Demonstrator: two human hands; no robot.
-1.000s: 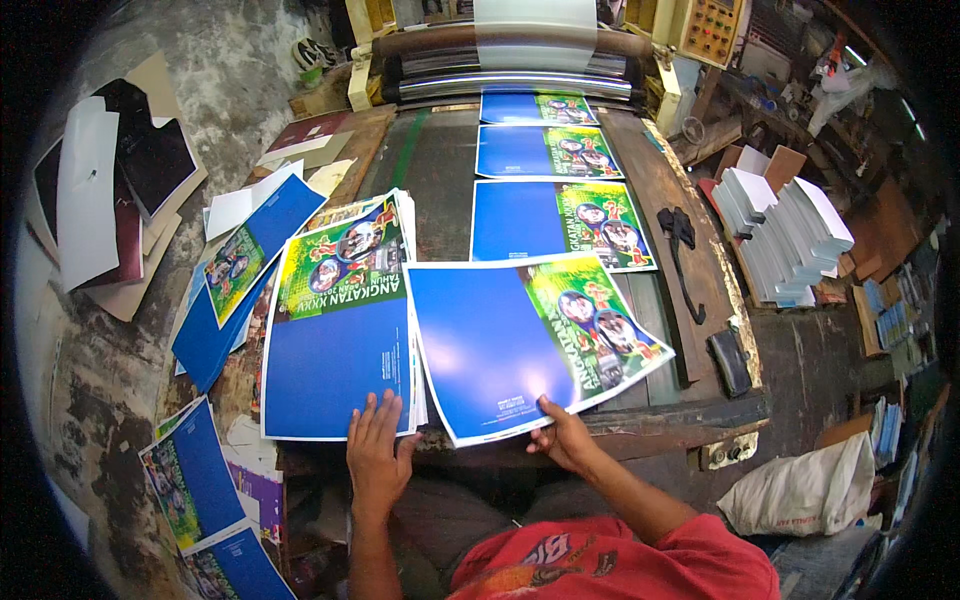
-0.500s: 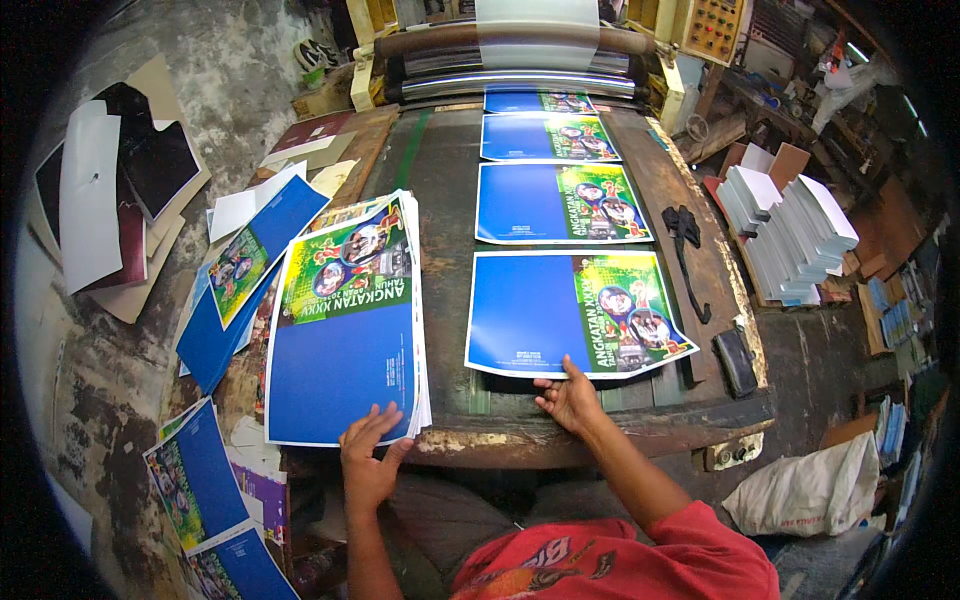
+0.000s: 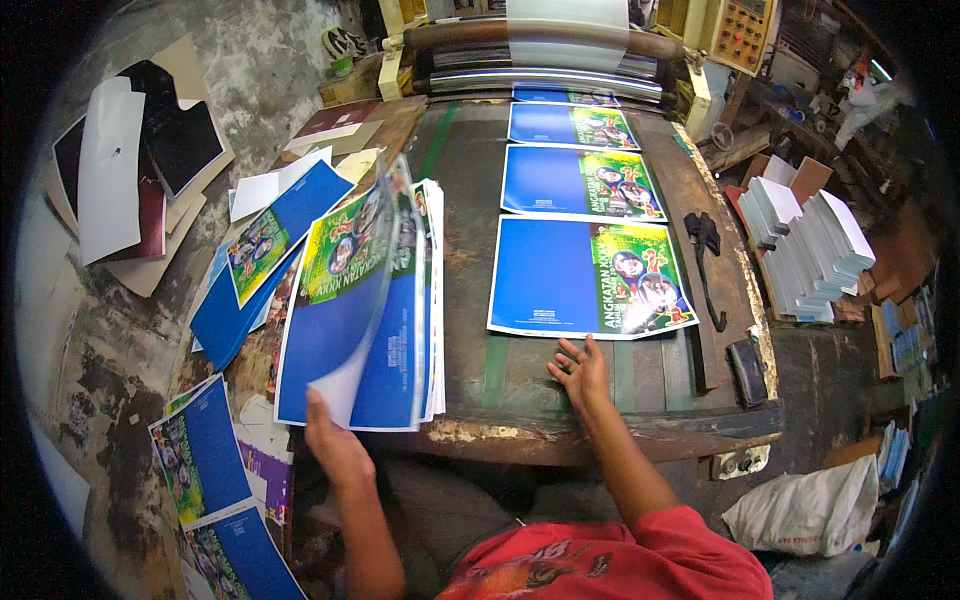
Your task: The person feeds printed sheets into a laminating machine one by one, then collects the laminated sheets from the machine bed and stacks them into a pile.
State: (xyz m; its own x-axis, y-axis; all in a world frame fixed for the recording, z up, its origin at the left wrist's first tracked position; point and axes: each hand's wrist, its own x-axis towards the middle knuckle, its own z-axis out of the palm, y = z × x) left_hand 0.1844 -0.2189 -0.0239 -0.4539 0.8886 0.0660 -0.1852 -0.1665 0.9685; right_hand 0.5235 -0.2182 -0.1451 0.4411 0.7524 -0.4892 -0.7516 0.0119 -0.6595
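Observation:
At the left front of the machine's bed lies a stack of blue and green printed sheets [image 3: 405,345]. My left hand [image 3: 338,447] pinches the near edge of the top printed sheet [image 3: 338,392], which curls up, blurred, with its white underside showing. My right hand [image 3: 580,372] is open, fingers apart, its fingertips close to the near edge of another printed sheet [image 3: 545,275] lying flat on the bed. Beyond that one, a row of matching sheets [image 3: 545,182] runs to the rollers [image 3: 545,82]; whether they overlap is hard to tell.
Loose printed sheets [image 3: 205,440] lie left of the stack. Along the bed's right side are a black strap [image 3: 705,240] and a dark pouch [image 3: 745,372]. Piles of white-edged sheets [image 3: 815,240] stand farther right, with a white sack [image 3: 805,510] below and a control panel [image 3: 740,35] beside the rollers.
My left hand has gone from resting on the stack to lifting its top sheet by the near edge. The row on the bed has shifted toward the rollers; my right hand's fingers have spread.

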